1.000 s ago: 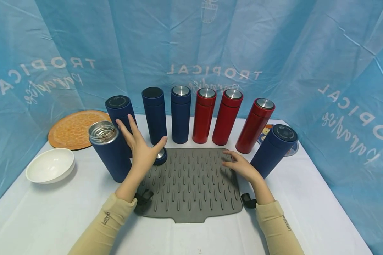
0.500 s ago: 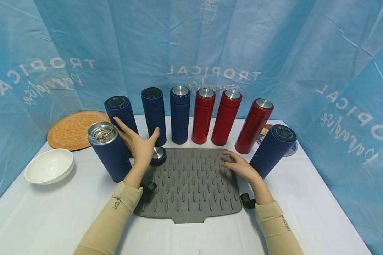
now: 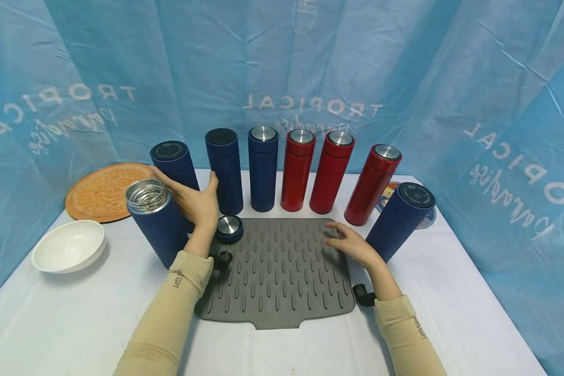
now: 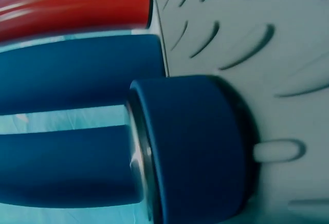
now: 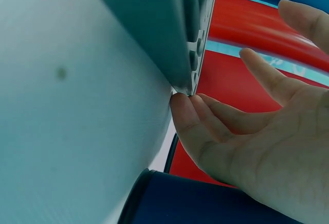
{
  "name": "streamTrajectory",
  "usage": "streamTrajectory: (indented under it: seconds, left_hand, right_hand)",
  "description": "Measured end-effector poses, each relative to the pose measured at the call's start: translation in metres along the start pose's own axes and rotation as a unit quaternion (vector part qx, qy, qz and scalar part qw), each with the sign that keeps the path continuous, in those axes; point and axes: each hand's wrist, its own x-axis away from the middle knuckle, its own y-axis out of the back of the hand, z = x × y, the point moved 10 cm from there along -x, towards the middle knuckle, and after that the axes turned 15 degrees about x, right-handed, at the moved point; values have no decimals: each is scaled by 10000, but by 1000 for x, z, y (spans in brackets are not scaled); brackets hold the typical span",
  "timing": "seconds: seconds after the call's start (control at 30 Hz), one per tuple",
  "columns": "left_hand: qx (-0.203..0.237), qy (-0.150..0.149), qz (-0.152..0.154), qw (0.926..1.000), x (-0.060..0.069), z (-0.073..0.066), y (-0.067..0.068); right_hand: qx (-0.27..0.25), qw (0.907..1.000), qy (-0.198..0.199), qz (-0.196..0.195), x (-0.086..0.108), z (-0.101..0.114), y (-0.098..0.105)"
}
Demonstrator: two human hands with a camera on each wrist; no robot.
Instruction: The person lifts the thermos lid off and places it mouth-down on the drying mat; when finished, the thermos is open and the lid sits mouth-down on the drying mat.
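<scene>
In the head view my left hand (image 3: 200, 206) is beside an open blue thermos (image 3: 157, 230), in front of a capped blue thermos (image 3: 180, 166). Its thumb and index finger are spread apart; the other fingers are largely hidden, and nothing is seen in its grasp. A blue thermos lid (image 3: 229, 228) with a silver top sits on the grey mat (image 3: 282, 271), just right of that wrist. The left wrist view shows this lid (image 4: 198, 147) large, without the hand. Relaxed, my right hand (image 3: 352, 245) is at the mat's right edge (image 5: 190, 75), near a blue thermos (image 3: 399, 222).
Along the back stand two blue thermoses (image 3: 225, 172) and several red ones (image 3: 298, 172), all capped. At left are a white bowl (image 3: 69, 245) and a round orange mat (image 3: 98, 193). A patterned disc (image 3: 425, 219) lies partly behind the right-hand blue thermos.
My left hand has lowered from its spread pose above the lid and shifted left toward the capped blue thermos, leaving the lid in full view. The right hand stays put.
</scene>
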Motion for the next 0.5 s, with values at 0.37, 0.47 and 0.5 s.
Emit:
streamTrajectory:
  seconds: [0.37,0.47,0.5]
  left_hand:
    - [378,430,-182,9982,-11,13,1]
    - [465,476,-217,9975,-12,16,2]
    - [513,489,-231,9972,-13,17,2]
  right_hand:
    - [1,9999,0,109,18,31,5]
    - [10,10000,4,98,18,31,5]
    - [14,10000,1,94,17,30,5]
